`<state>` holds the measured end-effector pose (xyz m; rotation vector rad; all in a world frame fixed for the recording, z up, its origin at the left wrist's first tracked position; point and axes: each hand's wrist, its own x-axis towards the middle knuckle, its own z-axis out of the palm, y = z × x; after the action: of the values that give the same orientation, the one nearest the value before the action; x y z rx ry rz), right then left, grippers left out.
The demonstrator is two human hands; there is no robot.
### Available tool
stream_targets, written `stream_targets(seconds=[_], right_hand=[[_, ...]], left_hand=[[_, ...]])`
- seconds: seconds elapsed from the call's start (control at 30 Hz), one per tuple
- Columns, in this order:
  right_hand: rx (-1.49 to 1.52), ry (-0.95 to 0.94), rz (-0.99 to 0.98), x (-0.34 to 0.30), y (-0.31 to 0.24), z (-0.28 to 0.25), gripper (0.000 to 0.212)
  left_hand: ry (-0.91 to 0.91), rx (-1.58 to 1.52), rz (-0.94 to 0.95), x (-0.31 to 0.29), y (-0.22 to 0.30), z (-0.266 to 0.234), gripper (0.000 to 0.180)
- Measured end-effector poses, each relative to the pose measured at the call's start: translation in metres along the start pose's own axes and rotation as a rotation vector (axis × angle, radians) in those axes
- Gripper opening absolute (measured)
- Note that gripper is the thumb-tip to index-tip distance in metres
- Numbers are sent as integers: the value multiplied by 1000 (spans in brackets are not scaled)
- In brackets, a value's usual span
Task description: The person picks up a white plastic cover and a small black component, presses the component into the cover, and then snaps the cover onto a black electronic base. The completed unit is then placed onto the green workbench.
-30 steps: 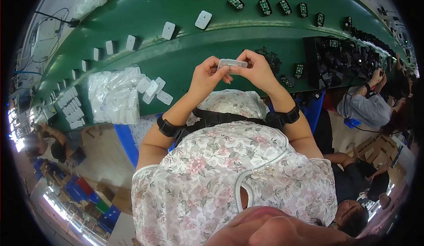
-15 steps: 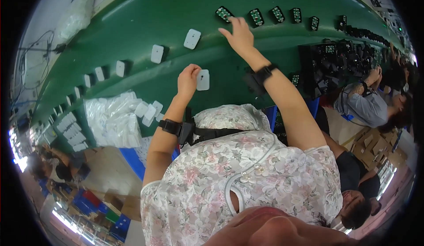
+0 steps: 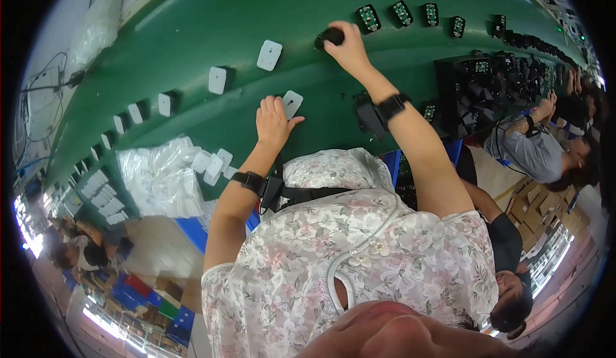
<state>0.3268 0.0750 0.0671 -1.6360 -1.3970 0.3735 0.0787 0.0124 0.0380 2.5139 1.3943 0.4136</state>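
My right hand (image 3: 350,48) grips a dark housing (image 3: 330,37) just above the green table; its black side shows, and any board inside is hidden. Lower and to the left, my left hand (image 3: 273,123) has its thumb spread away from the fingers. Beside its fingertips lies a white plastic cover (image 3: 293,104) with a small dark mark in the middle, slightly tilted to the right. I cannot tell whether the fingers touch it. Another white cover (image 3: 269,55) lies farther away, at the end of a row running left. Right of my right hand sits a black housing with a green circuit board (image 3: 369,19).
The green table (image 3: 212,11) carries more board-filled housings toward the right. A black bin (image 3: 457,95) heaped with dark parts stands near a co-worker in grey (image 3: 529,146). Clear plastic bags (image 3: 160,175) and loose white covers (image 3: 213,165) lie at the near left.
My right hand has taken hold of the nearest housing, whose board no longer shows. My left thumb has spread from the fingers, and the white cover beside them has turned. Both rows have shifted left.
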Motion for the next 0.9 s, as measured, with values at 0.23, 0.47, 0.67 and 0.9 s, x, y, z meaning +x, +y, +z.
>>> stream_targets(seconds=[0.23, 0.47, 0.67, 0.9], right_hand=[[-329, -261, 41, -88, -3, -14, 41], [-247, -365, -106, -100, -19, 0, 36], [-222, -553, -251, -114, -28, 20, 40], [-288, -627, -408, -119, -25, 38, 42]], left_hand=[[12, -55, 211, -1, -17, 22, 55], [31, -296, 95, -9, -29, 29, 60], [118, -537, -28, -31, -37, 29, 55], [88, -563, -61, -34, -32, 30, 57]])
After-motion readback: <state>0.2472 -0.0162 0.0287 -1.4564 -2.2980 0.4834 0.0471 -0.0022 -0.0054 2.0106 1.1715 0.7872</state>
